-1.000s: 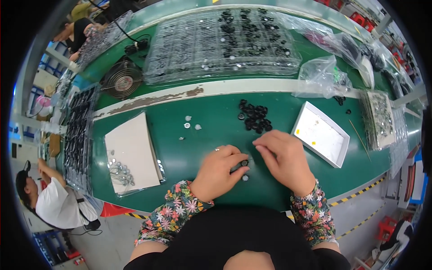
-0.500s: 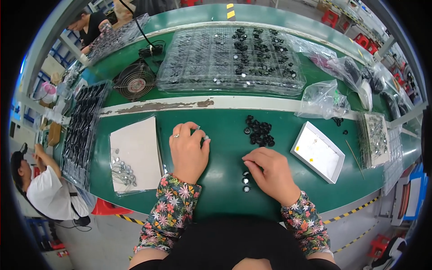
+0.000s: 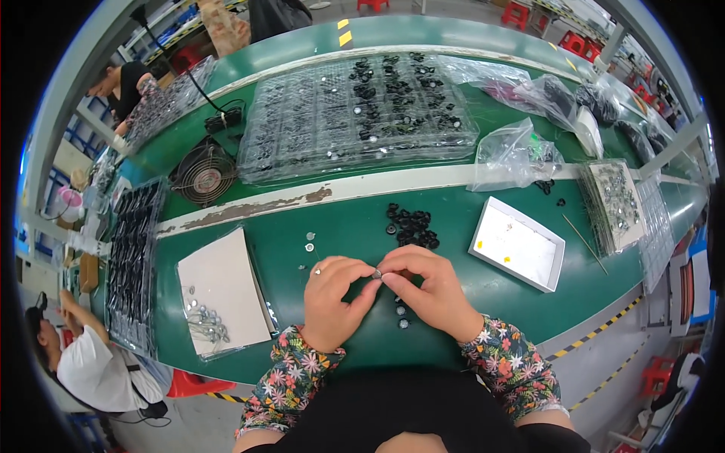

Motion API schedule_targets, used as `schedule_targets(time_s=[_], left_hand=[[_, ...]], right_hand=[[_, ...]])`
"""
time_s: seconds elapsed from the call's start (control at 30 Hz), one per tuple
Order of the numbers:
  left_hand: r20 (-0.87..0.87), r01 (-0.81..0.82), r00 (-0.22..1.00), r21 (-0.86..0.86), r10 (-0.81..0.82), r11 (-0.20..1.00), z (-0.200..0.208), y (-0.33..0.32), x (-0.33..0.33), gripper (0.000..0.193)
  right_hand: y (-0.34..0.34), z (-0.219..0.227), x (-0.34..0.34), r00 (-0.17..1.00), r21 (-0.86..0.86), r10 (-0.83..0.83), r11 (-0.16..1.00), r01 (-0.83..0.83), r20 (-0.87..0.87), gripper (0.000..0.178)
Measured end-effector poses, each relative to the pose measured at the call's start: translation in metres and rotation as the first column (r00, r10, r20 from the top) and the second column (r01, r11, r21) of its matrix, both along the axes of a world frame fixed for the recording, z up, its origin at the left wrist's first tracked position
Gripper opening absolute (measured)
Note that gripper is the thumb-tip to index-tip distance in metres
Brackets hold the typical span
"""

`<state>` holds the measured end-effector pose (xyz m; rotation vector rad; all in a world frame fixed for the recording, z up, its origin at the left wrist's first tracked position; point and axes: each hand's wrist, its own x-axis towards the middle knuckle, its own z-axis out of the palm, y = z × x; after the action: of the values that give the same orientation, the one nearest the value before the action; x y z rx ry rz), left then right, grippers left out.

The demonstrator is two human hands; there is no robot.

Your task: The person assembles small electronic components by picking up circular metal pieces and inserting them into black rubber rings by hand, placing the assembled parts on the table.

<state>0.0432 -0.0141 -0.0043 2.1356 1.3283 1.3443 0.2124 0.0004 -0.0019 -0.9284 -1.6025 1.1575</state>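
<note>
My left hand (image 3: 332, 302) and my right hand (image 3: 432, 291) meet over the green tabletop, fingertips pinched together. Between them is a small round silvery part (image 3: 377, 275), mostly covered by the fingers. A few small dark parts with silver faces (image 3: 402, 310) stand in a short row beside my right hand. Beyond the hands lies a pile of black ring-like parts (image 3: 414, 228). To the left, a few loose silver discs (image 3: 310, 247) rest on the table. More silver discs with thin wires (image 3: 208, 325) lie on a pale cardboard sheet (image 3: 219, 272).
A white open box (image 3: 555, 275) sits at right, near a thin stick (image 3: 584, 243) and stacked cards of parts (image 3: 615, 204). Clear trays (image 3: 287, 106) stand behind a raised ledge, beside a fan (image 3: 204, 181). Black parts fill the left tray (image 3: 136, 264). Two people sit at left.
My left hand has moved right, away from the loose silver discs, and met my right hand at a small round part. The whole view has shifted and turned slightly.
</note>
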Motion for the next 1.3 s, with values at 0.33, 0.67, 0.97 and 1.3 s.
schedule_targets(time_s=[0.33, 0.67, 0.97, 1.3], left_hand=[[0.202, 0.053, 0.979, -0.247, -0.003, 0.967, -0.011, -0.009, -0.007, 0.014], [0.728, 0.478, 0.667, -0.582, 0.159, 0.657, -0.029, 0.002, -0.014, 0.003], [0.724, 0.504, 0.656, -0.630, 0.212, 0.590, -0.005, -0.003, -0.004, 0.008], [0.708, 0.470, 0.678, -0.623, 0.197, 0.625, -0.012, -0.004, -0.007, 0.011]], right_hand=[[-0.002, -0.016, -0.012, 0.993, 0.190, -0.107, 0.977, 0.097, 0.047, 0.008], [-0.013, -0.017, -0.011, 0.907, 0.598, -0.310, 0.797, 0.085, 0.285, 0.009], [-0.012, -0.021, -0.011, 0.886, 0.647, -0.374, 0.754, 0.117, 0.275, 0.012], [-0.009, -0.027, -0.012, 0.891, 0.663, -0.346, 0.745, 0.071, 0.294, 0.017]])
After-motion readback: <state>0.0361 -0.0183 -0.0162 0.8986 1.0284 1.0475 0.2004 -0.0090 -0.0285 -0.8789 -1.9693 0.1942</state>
